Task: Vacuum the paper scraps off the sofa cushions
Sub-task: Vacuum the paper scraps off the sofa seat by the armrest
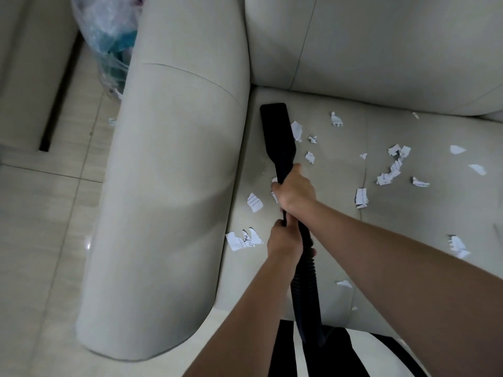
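A black vacuum nozzle (276, 131) with a flat wide tip lies on the beige seat cushion (340, 227), its tip close to the armrest and the back cushion. My right hand (295, 187) grips the nozzle's neck. My left hand (284, 240) holds the tube just below it, where the ribbed black hose (306, 289) begins. Several torn white paper scraps (392, 167) are scattered over the seat to the right of the nozzle. Other paper scraps (243, 239) lie beside the armrest, left of my hands.
The wide beige armrest (168, 186) rises on the left, the back cushion (381, 50) behind the seat. A clear plastic bag (109, 36) with blue contents stands on the tiled floor (40, 240) beyond the armrest. A black-and-white striped garment (340, 355) shows at the bottom.
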